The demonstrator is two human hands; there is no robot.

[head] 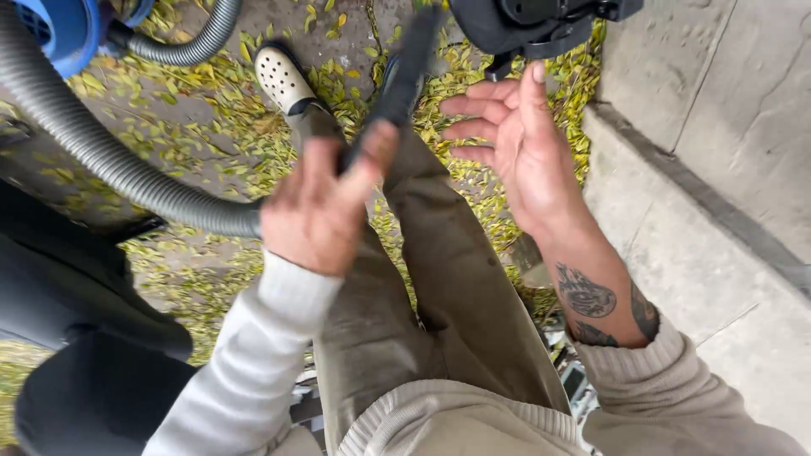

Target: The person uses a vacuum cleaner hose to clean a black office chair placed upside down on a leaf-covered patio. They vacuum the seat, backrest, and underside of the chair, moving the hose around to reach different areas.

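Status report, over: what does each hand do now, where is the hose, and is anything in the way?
Left hand gripping black nozzle on grey hose. Right hand open, empty, beside nozzle. Own leg and fallen leaves below.

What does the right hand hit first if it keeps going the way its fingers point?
The right hand is open, fingers pointing left toward the black nozzle that the left hand grips. It would probably meet that nozzle first, though depth is unclear and it could pass behind.
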